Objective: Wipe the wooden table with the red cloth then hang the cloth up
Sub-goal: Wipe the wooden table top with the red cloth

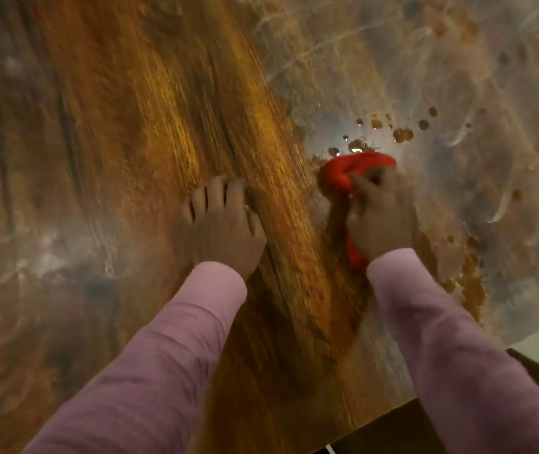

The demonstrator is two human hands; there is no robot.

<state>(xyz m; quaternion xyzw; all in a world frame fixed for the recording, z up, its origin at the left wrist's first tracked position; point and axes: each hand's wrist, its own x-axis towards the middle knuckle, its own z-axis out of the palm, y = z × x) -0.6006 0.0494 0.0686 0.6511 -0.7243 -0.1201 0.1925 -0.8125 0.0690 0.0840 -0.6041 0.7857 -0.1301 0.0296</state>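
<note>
I read the right hand [381,214] as gripping the bunched red cloth [343,173], fingers curled into the fabric and pressing it onto the wooden bench [130,109]. The cloth sits right of the bench's orange grain band, just beside a cluster of brown wet spots [402,134]. The left hand [225,221] lies flat on the bench, fingers extended, holding nothing, apart from the cloth. Both forearms wear pink sleeves [169,339].
</note>
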